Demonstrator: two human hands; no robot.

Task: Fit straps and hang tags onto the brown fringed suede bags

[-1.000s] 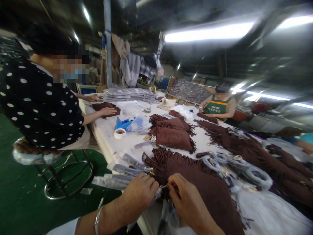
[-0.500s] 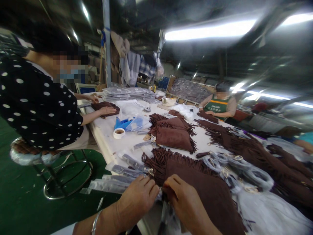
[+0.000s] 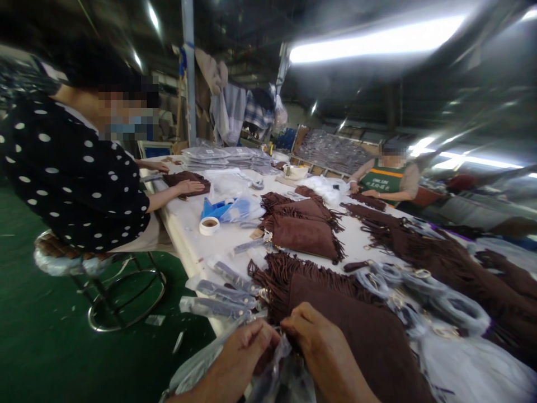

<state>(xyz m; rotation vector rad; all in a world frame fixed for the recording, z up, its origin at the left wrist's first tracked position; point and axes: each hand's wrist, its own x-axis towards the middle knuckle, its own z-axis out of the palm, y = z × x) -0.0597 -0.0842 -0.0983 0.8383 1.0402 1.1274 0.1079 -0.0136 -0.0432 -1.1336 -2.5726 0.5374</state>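
Note:
Beside the near corner of a brown suede fringed bag (image 3: 356, 324), my two hands work close together. My left hand (image 3: 245, 355) is closed in a pinch on clear plastic wrap (image 3: 279, 361) that hangs between the hands. Curled at the bag's edge, my right hand (image 3: 321, 341) is closed too; its fingertips are hidden and what they pinch cannot be made out. Dark straps in clear sleeves (image 3: 224, 294) lie just left of the bag, with small metal clasps at their ends.
Smaller brown fringed pouches (image 3: 304, 232) lie farther up the white table (image 3: 188, 238). A blue tape dispenser (image 3: 213, 208) and a tape roll (image 3: 209, 226) stand near its left edge. Wrapped coiled straps (image 3: 455, 308) lie right. Co-workers sit at left (image 3: 84, 179) and far right (image 3: 384, 179).
My left hand has dropped slightly and turned, so its thumb side shows, and more clear plastic is visible between my hands. The whole view has shifted a little.

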